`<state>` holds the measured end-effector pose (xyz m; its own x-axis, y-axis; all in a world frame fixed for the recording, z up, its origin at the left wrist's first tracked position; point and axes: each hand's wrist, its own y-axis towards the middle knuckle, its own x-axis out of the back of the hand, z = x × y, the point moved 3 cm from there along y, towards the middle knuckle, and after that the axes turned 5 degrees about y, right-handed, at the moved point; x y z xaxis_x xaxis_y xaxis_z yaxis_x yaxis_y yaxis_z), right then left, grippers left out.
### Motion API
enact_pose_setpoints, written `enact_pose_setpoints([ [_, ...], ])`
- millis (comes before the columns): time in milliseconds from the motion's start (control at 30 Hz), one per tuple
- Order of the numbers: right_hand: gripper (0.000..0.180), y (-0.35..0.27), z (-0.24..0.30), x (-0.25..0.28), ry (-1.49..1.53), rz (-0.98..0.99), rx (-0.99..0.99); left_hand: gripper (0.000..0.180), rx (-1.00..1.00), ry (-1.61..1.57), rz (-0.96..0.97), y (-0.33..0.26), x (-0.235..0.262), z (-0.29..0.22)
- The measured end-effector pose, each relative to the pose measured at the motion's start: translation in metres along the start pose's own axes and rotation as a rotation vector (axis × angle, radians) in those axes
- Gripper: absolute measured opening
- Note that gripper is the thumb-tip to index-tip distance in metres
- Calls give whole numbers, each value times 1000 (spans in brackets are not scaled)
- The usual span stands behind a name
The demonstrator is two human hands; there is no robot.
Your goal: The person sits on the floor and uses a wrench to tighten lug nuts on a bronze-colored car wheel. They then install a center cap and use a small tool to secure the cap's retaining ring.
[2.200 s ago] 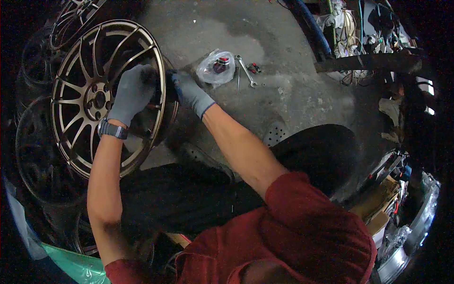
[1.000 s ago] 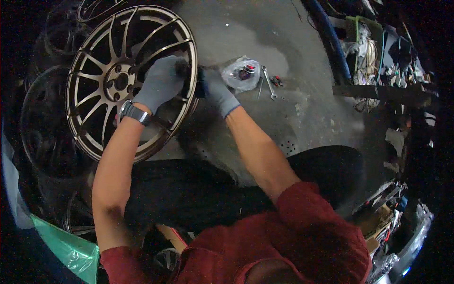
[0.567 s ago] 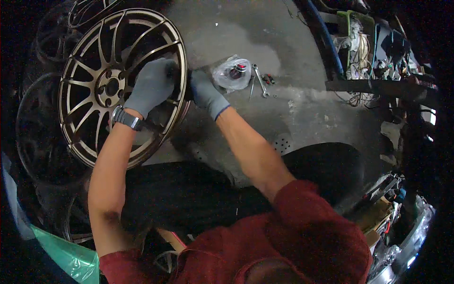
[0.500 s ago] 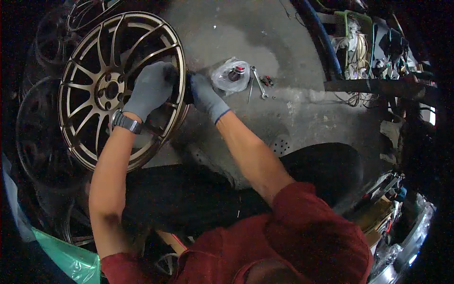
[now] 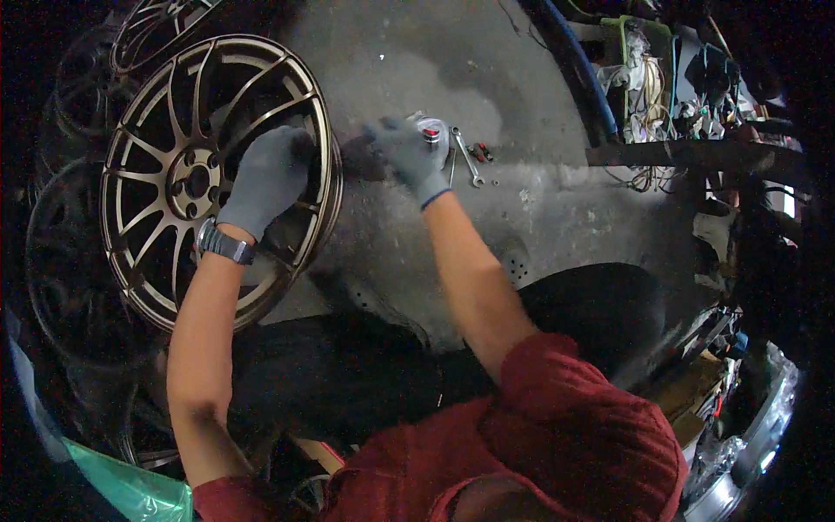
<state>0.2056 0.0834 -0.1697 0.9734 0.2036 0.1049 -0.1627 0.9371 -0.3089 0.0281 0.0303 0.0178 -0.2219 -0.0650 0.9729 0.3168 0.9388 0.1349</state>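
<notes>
Reaching across the wheel (image 5: 179,170), the left hand (image 5: 265,178) is set just inside its right edge; the fingertips are lost in shadow, so whether the edge is gripped cannot be told. The right hand (image 5: 411,158) is held apart from the wheel, partly in front of the bag (image 5: 444,139); its fingers are blurred, and whether anything is held cannot be told either. The wheel is placed at the person's left, tilted, its spoked bronze face turned to the view. Handling of the wheel is judged to be in hand, apparently steadied by the left hand alone; for the next move, firm support from that hand is called for while the right is away. Further out, a watch (image 5: 227,244) is worn on the left wrist, and a wrench (image 5: 466,155), a rod (image 5: 452,164) and red-and-black bits (image 5: 481,153) are laid on the floor (image 5: 539,204) (more wheels (image 5: 167,19) are half lost in the dark at the left). No brand, label or writing can be read: on wheel, watch and wrench alike, any lettering is too small or dim to be made out
</notes>
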Motion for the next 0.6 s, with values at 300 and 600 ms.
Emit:
enact_pose_setpoints([
  [300, 44, 14, -91, 122, -885, -452, -98, 11, -11, -17, 45, 5, -4, 7],
  [600, 45, 24, -67, 115, -1065, -242, -183, 9, -48, 57, -5, 4, 0, 3],
])
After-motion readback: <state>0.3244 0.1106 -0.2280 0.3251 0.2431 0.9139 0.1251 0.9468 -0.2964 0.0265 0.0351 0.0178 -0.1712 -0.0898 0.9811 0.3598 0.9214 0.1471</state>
